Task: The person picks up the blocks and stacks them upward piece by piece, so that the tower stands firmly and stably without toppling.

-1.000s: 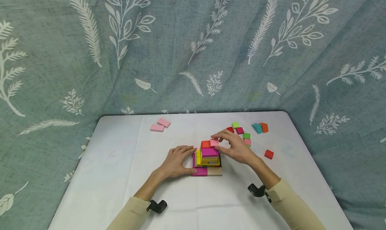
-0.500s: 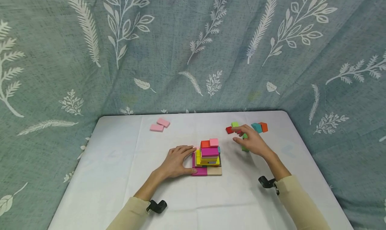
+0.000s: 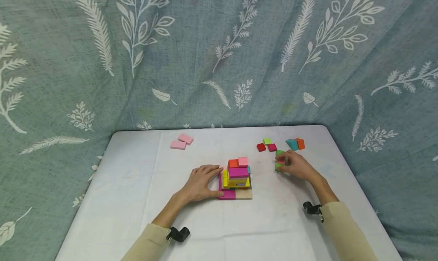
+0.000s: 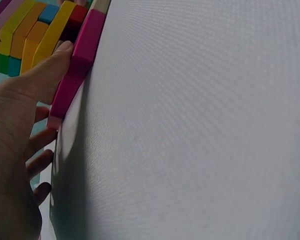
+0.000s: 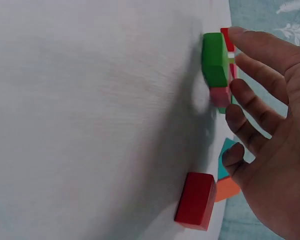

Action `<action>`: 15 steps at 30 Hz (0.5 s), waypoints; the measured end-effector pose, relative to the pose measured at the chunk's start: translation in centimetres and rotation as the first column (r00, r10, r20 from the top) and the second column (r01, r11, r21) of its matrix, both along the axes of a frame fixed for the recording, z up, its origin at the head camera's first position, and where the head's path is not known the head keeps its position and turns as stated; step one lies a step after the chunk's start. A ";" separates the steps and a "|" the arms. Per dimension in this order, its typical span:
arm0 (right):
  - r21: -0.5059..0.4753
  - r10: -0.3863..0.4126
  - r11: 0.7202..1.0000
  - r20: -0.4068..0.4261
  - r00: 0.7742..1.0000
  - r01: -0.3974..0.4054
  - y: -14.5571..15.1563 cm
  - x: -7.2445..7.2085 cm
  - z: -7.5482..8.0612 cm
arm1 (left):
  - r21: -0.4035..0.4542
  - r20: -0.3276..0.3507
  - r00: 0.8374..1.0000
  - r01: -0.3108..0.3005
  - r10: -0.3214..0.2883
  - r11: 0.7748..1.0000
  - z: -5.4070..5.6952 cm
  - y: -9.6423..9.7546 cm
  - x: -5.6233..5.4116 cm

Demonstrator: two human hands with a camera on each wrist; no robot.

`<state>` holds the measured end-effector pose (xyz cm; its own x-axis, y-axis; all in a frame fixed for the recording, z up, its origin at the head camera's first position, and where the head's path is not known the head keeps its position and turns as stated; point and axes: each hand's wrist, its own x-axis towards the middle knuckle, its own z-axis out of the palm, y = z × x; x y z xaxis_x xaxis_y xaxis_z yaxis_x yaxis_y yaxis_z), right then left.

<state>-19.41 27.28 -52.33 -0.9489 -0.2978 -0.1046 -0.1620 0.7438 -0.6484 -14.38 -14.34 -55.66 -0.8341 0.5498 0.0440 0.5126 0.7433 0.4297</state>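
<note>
Standing spread beside the green block [image 5: 214, 60], upper right in the right wrist view, the right hand's [image 5: 292, 145] fingers could knock it by closing off-centre. The left hand [image 3: 198, 185], fingers apart, could topple the lower-centre stack [image 3: 237, 173] by pushing. Only the right wrist shows the red block [image 5: 194, 200], lower right.

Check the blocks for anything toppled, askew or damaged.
Nothing stands out: the block stack stands upright by the left hand, with no visible damage. The two loose pink blocks lie at different angles, which looks ordinary.
</note>
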 end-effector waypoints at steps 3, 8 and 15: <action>0.035 0.010 0.999 0.032 0.999 -0.011 -0.1 0.3 0.1 | -0.014 0.003 1.000 -0.002 0.002 1.000 0.0 0.0 0.0; 0.083 0.017 0.996 0.048 0.999 -0.021 -0.3 0.8 0.2 | -0.015 0.010 1.000 -0.004 0.004 1.000 -0.1 0.0 -0.1; 0.111 0.041 0.993 0.011 0.999 -0.042 -0.7 1.4 -0.4 | -0.022 0.009 1.000 -0.012 0.012 1.000 -0.2 -0.1 -0.2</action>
